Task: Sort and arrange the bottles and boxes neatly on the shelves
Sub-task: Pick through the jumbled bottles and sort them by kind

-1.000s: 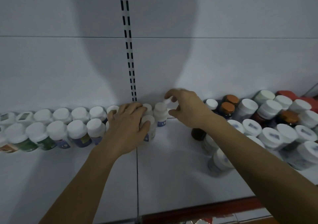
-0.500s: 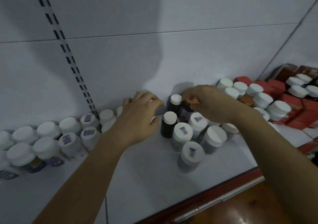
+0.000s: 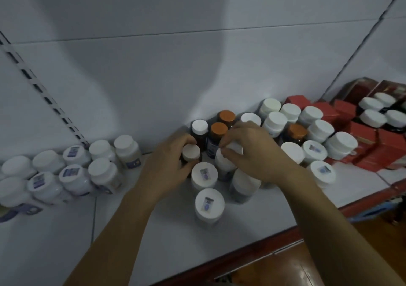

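Dark round bottle with smooth white cap [image 3: 191, 153] stands mid-shelf, body mostly hidden by left hand [image 3: 167, 167], fingers [image 3: 183, 139] curled round it; right hand [image 3: 254, 154] pinches white plastic bottle [image 3: 224, 165], label unreadable; red cardboard boxes [image 3: 364, 151] partly cut off right; flat white shelf [image 3: 109, 220].

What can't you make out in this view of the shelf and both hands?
All head view:
- Cap stickers: too small and blurred to read.
- White bottle: top covered by the right hand gripping it.
- Small bottle: body and label hidden inside the left hand.
- Red boxes: print blurred, the far ones cut by the right edge.
- Leftmost bottles: cut by the left edge.
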Motion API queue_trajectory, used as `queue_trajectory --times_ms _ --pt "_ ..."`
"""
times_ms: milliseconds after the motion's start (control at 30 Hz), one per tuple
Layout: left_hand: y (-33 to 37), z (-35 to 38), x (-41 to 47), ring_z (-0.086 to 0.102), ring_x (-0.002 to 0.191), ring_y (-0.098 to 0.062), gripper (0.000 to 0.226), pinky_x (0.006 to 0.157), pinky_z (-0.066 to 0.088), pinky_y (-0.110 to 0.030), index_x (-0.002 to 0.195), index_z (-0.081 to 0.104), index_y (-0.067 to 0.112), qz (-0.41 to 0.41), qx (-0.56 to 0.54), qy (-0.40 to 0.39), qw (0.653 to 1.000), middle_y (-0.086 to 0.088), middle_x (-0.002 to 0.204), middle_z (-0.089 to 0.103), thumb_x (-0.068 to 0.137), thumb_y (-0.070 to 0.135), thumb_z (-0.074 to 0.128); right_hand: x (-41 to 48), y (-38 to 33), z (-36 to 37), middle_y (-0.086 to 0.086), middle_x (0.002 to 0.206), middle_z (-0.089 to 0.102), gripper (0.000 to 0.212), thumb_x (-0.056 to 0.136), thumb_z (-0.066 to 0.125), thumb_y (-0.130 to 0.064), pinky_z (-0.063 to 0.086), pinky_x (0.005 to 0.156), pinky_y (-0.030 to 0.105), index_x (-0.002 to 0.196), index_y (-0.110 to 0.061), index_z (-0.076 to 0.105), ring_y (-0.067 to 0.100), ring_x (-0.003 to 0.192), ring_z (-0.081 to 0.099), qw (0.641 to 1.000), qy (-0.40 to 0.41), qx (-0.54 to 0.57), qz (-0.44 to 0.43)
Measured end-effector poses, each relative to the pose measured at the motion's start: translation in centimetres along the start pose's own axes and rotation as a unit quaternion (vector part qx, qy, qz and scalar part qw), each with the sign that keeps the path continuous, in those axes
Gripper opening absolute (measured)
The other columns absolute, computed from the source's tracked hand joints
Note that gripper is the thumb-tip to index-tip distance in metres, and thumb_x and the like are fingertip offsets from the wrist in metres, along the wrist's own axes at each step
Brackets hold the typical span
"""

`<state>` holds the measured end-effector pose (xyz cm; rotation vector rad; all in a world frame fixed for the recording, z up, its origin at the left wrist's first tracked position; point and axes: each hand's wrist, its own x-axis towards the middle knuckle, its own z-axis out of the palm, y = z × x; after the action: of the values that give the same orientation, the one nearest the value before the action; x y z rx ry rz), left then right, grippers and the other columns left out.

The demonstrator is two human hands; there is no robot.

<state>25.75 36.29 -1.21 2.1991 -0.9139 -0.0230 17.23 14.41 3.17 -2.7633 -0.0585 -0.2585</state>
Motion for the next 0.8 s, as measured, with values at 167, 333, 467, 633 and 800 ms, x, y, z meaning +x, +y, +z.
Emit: queue_trajectory --times_ms 167,333,467,633,800 --pt "0.5 0.7 -0.7 0.059 0.093 -0.015 0.03 0.079 0.051 -0.039 0.111 0.063 0.027 -0.025 0.039 0.051 0.998 0.009 0.106 0.064 0.084 0.028 0.075 6.1 -0.7 0.7 -0.002 0.112 0.066 0.024 0.093 0.062 -0.033 0.045 0.089 0.044 0.115 -0.024 0.065 0.027 0.108 0.051 0.998 0.054 -0.031 0.001" --pt "-0.2 -1.4 -2.2 0.057 0.093 -0.018 0.026 0.079 0.046 -0.035 0.104 0.067 0.025 -0.035 0.134 0.081 0.987 0.007 0.101 0.065 0.08 0.023 0.078 8.4 -1.6 3.3 0.002 0.122 0.064 0.035 0.089 0.065 -0.037 0.033 0.089 0.045 0.119 -0.021 0.055 0.029 0.123 0.043 0.987 -0.014 -0.159 -0.006" --pt "-1.7 -3.6 -3.9 0.059 0.098 -0.025 0.023 0.081 0.048 -0.048 0.103 0.066 0.026 -0.029 0.199 0.118 0.972 0.008 0.107 0.066 0.081 0.025 0.072 8.3 -2.9 3.8 0.002 0.115 0.064 0.033 0.088 0.064 -0.03 0.035 0.084 0.042 0.118 -0.021 0.053 0.03 0.109 0.053 0.991 0.01 -0.116 -0.062" --pt "-2.3 -6.3 -5.3 0.052 0.108 -0.023 0.035 0.08 0.029 -0.038 0.109 0.064 0.035 -0.099 0.234 0.169 0.952 0.013 0.111 0.066 0.079 0.028 0.081 9.6 -7.1 4.2 0.007 0.105 0.06 0.039 0.09 0.067 -0.021 0.052 0.075 0.044 0.122 -0.016 0.045 0.028 0.088 0.057 0.994 -0.044 0.006 -0.096" --pt "-3.2 -6.8 -6.0 0.046 0.119 -0.02 0.052 0.085 0.02 -0.037 0.126 0.054 0.039 -0.15 0.217 0.164 0.951 0.014 0.112 0.064 0.079 0.034 0.078 10.4 -9.3 6.1 0.01 0.098 0.063 0.035 0.089 0.072 -0.023 0.05 0.069 0.042 0.112 -0.012 0.048 0.031 0.083 0.058 0.994 -0.039 0.02 -0.095"
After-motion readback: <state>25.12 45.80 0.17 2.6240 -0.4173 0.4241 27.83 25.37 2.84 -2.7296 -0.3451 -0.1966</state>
